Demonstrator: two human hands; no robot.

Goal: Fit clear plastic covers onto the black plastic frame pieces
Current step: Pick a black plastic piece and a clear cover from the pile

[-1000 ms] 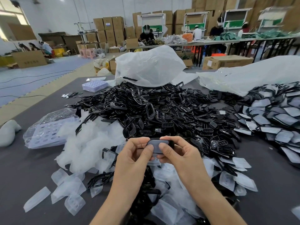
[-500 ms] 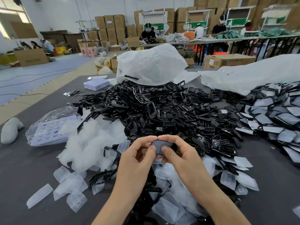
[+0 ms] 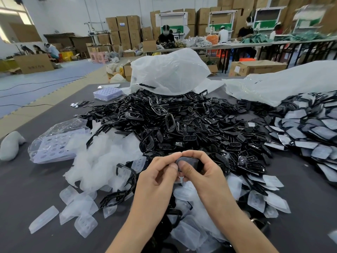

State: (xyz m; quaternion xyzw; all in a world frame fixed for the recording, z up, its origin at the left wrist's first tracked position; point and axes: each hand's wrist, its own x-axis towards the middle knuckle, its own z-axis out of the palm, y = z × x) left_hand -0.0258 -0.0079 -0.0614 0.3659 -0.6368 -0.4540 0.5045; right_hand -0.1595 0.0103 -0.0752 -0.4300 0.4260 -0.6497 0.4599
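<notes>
The table [image 3: 27,189] is dark grey. Across its middle the heap of frame pieces [image 3: 182,121] is glossy black, as is the held frame piece [image 3: 189,161] nearest. The clear covers [image 3: 102,156] at near left look milky white. On the right, covered pieces [image 3: 310,128] show pale grey panels edged black. At far left a tray [image 3: 107,93] is lilac, dotted with round holes. The cardboard boxes [image 3: 125,24] behind are brown.

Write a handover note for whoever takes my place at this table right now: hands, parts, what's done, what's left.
Left hand and right hand: both pinch one black frame piece; whether its cover is seated cannot be told.
Bare frames: big heap at centre. Loose clear covers: near left.
Done: covered pieces heaped at right.
Left: finish this one, then the centre heap.
</notes>
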